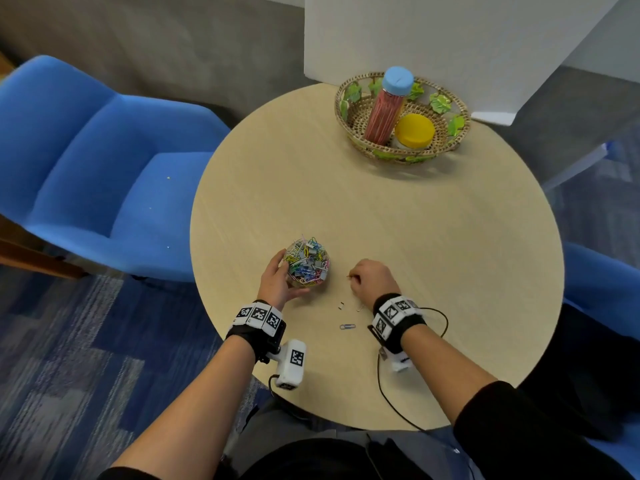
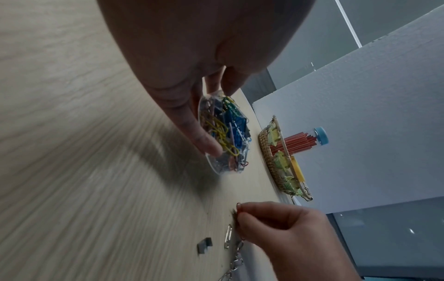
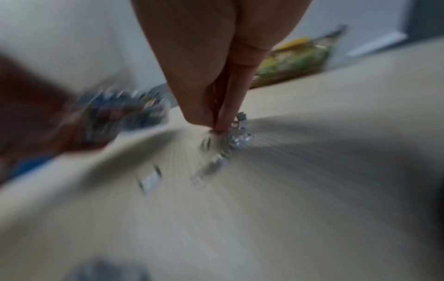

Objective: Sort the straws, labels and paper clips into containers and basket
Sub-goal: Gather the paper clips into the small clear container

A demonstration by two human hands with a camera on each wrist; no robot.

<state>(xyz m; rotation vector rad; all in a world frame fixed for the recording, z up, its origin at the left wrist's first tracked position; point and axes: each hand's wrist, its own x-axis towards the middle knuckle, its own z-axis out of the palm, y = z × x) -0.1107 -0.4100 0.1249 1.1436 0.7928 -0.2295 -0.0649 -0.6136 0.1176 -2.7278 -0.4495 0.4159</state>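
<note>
My left hand (image 1: 282, 277) grips a clear round container (image 1: 307, 262) heaped with coloured paper clips; in the left wrist view the thumb lies along the container (image 2: 224, 133). To its right, my right hand (image 1: 356, 279) pinches a red paper clip (image 2: 239, 209) just above the table. Below that hand lie a small grey clip (image 1: 341, 305), a silver clip (image 1: 360, 308) and a blue clip (image 1: 347, 326). The right wrist view is blurred; its fingertips (image 3: 221, 121) are pressed together over loose clips (image 3: 216, 163).
A woven basket (image 1: 348, 98) at the table's far side holds a blue-capped tube of red straws (image 1: 386, 109) and a yellow-lidded jar (image 1: 414, 131). The round wooden table (image 1: 381, 209) has blue chairs (image 1: 86, 161) at its left and right. A white board stands behind the basket.
</note>
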